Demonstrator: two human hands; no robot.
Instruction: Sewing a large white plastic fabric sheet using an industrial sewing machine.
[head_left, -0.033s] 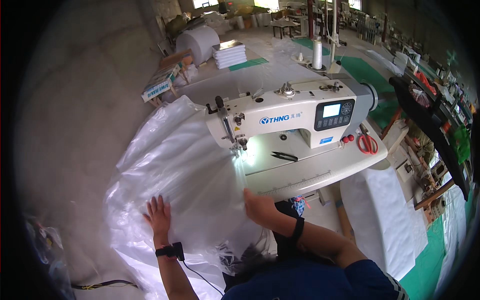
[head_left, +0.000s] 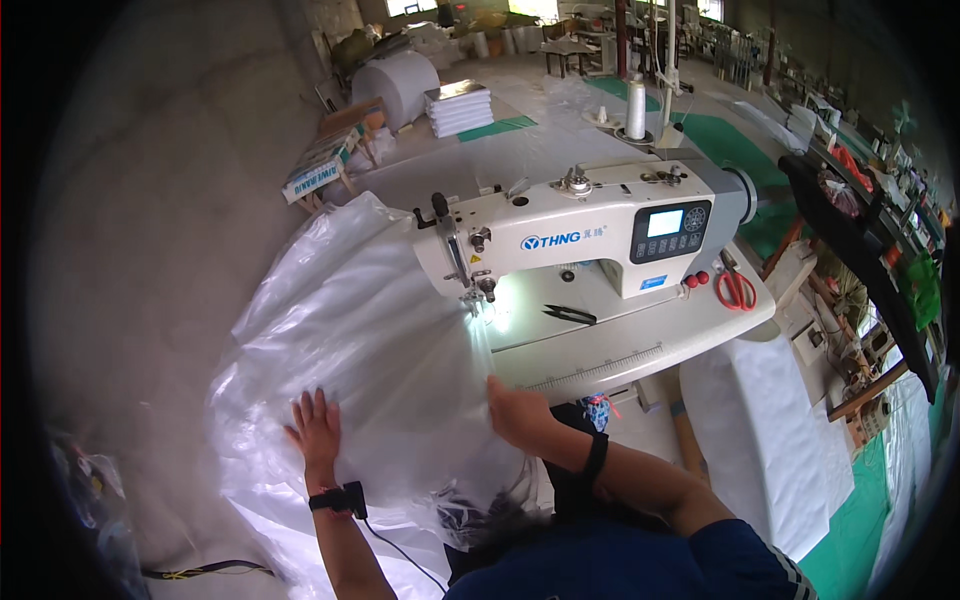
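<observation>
While the left fingers (head_left: 319, 405) lie spread, the right fingers (head_left: 496, 392) pinch a glossy, creased, translucent white sheet (head_left: 380, 350).

Head cam's up top, L one of the fisheye pair, looking fwd & steeply down past the wearer's own navy shirt (head_left: 620, 562), v. close at 5 o'clock, w/ L hand (head_left: 319, 432) approx. 8 and R hand (head_left: 520, 414) btwn 5 & 6, both nr the lens. And it's a wide pic: sewing machine (head_left: 600, 205) at 2 o'clock, mid-range, seen from above, while the bg runs way back to a big white roll (head_left: 392, 90) at 11, edges bending twd dark corners.
</observation>
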